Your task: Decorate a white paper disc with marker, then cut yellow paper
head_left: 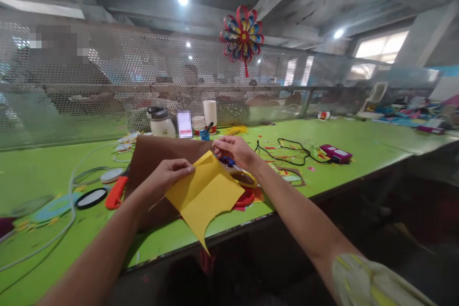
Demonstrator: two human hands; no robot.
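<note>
A sheet of yellow paper (208,191) with a curved piece cut out of its lower edge slants over the table's front edge. My left hand (174,172) pinches its left side between thumb and fingers. My right hand (234,150) is closed in a pinch at the sheet's top corner; whether the fingertips hold the corner or something small cannot be made out. Behind the yellow paper stands a brown sheet (147,172), partly covered by it. Close to my right wrist lie a yellow-rimmed loop (245,179) and a red curved piece (245,198), both partly hidden.
On the green table (279,201) lie an orange-red handle (116,193), a black ring (91,198), a white cable (73,191), a black cord (304,153) and a purple box (335,153). A jar (161,122) and paper cups (210,114) stand before the perforated screen (143,67), where a paper pinwheel (244,36) hangs.
</note>
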